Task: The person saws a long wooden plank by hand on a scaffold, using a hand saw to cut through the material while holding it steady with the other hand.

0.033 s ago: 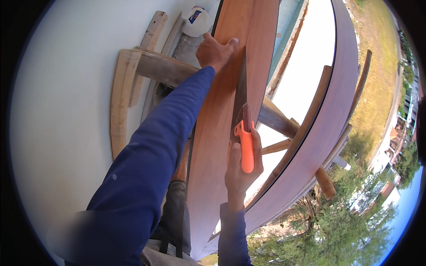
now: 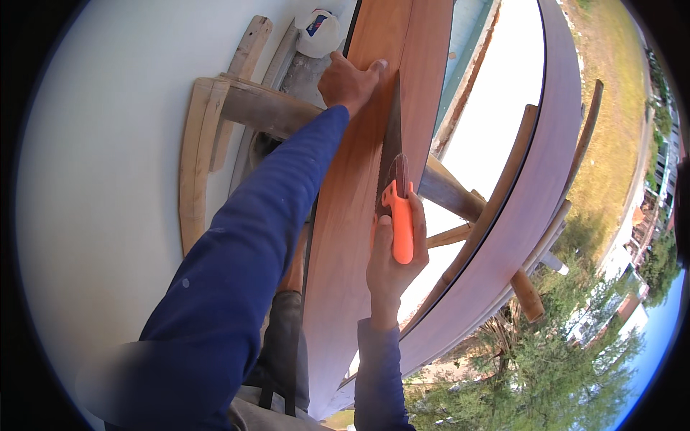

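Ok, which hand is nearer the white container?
Left. The left hand, on the plank, is just lower right of the container in view; the right hand, on the saw handle, is farther down.

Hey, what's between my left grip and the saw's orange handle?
In the head view, reddish-brown board and the dark saw blade lie between your left grip and the orange handle.

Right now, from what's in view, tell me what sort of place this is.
Probably a makeshift outdoor work spot: a rough wooden trestle, an orange-handled saw against a long board, and trees at the right.
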### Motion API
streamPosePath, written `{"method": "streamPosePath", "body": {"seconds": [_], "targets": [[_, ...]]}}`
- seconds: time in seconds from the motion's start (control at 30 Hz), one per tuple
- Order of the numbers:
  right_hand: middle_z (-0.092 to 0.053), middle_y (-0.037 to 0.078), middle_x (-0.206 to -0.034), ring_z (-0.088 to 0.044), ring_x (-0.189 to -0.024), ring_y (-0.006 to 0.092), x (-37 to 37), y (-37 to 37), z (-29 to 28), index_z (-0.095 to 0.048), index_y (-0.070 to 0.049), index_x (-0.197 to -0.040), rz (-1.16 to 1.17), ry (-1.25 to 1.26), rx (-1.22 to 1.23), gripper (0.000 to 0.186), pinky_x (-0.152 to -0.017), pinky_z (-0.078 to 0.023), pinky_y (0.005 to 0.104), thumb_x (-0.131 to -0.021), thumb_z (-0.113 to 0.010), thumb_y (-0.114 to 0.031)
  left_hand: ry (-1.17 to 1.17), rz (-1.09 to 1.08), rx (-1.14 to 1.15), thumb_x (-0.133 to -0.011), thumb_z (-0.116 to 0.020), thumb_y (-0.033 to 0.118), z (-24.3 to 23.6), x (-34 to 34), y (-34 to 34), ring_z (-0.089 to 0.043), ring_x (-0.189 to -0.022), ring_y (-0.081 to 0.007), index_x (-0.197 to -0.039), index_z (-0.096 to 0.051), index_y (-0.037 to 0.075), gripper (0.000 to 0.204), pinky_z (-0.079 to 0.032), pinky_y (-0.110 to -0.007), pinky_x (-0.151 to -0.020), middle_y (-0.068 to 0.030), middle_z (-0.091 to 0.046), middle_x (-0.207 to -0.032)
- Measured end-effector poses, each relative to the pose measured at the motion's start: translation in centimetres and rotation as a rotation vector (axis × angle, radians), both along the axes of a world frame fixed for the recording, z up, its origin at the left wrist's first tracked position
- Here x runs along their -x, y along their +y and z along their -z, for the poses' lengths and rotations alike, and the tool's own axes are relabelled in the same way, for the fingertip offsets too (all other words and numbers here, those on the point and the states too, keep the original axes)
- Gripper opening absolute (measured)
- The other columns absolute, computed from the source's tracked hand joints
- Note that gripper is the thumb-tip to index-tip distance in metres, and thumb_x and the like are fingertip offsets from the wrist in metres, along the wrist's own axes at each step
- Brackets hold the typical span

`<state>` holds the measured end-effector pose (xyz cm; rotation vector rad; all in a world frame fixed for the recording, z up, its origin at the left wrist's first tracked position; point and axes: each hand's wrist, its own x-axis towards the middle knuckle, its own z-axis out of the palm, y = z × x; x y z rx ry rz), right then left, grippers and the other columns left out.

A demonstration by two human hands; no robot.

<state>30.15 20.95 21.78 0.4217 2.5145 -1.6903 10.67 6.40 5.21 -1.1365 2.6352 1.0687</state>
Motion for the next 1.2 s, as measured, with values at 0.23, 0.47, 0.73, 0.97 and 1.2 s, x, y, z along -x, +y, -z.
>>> {"method": "streamPosePath", "body": {"seconds": [0.23,0.47,0.73,0.97,1.2], "targets": [[-0.069,0.017,-0.129,-0.07,-0.11,0.0225,5.1,-0.2,2.0,-0.057,-0.001,-0.141,0.01,-0.086,0.097,0.048,-0.096,-0.054,0.0333,-0.094,-0.06,0.0,-0.111,0.06,-0.053,-0.078,-0.077,0.063,-0.1,-3.7,-0.1,-0.071,-0.104,-0.0426,-0.134,-0.048,-0.011,0.097,-0.055,-0.047,-0.092,-0.0284,-0.072,-0.107],[-0.071,0.014,-0.12,-0.07,-0.105,0.0214,12.3,-1.5,2.5,-0.057,-0.001,-0.14,-0.021,-0.006,0.042,0.046,-0.093,-0.055,0.0328,-0.094,-0.062,-0.003,-0.038,0.005,-0.058,-0.082,-0.073,0.064,-0.9,-2.2,0.5,-0.073,-0.097,-0.0408,-0.125,-0.053,-0.007,0.086,-0.056,-0.048,-0.088,-0.025,-0.073,-0.1],[-0.071,0.019,-0.119,-0.07,-0.114,0.0262,-1.4,0.2,-10.6,-0.054,0.009,-0.14,0.043,-0.16,-0.108,0.048,-0.1,-0.054,0.0385,-0.094,-0.062,-0.004,-0.112,-0.019,-0.032,-0.084,-0.073,0.061,-0.8,-2.1,0.7,-0.074,-0.097,-0.0396,-0.122,-0.056,-0.007,0.08,-0.057,-0.046,-0.089,-0.0255,-0.073,-0.1],[-0.071,0.021,-0.12,-0.07,-0.114,0.029,-5.7,0.5,-12.5,-0.055,0.011,-0.139,0.193,-0.199,0.032,0.048,-0.1,-0.054,0.0398,-0.095,-0.063,-0.006,-0.061,-0.023,-0.054,-0.084,-0.075,0.059,-0.4,-1.9,0.4,-0.074,-0.098,-0.0399,-0.124,-0.055,-0.008,0.081,-0.057,-0.046,-0.088,-0.027,-0.073,-0.101],[-0.069,0.019,-0.129,-0.07,-0.112,0.0235,6.0,-0.7,1.7,-0.056,0.004,-0.141,-0.002,-0.008,0.024,0.048,-0.098,-0.054,0.0341,-0.094,-0.062,0.0,-0.073,-0.023,-0.045,-0.083,-0.076,0.06,-0.2,-2.0,0.1,-0.073,-0.099,-0.0402,-0.124,-0.055,-0.008,0.082,-0.056,-0.046,-0.09,-0.0274,-0.072,-0.102]]}}
